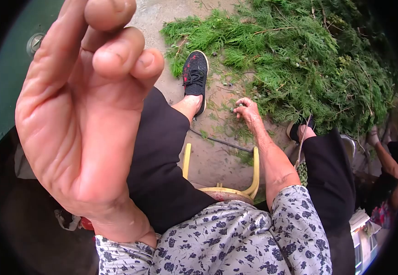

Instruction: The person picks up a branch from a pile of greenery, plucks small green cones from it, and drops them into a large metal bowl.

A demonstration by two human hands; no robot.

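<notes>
Close to the camera, my left hand is raised with its bare palm toward me. Its fingers are loosely bent and apart, with nothing visible in the palm; the thumb tip is cut off by the top edge. My right hand hovers low over the littered ground, beside the left edge of a heap of cut green conifer branches. Its thumb and fingers are pinched around a small pale-green cone, which is mostly hidden by the fingertips.
Between my legs is the yellow frame of a chair. A dark hose or cable crosses the ground. Small green cones show beside my right forearm. A green surface borders the left. Another person's arm is at far right.
</notes>
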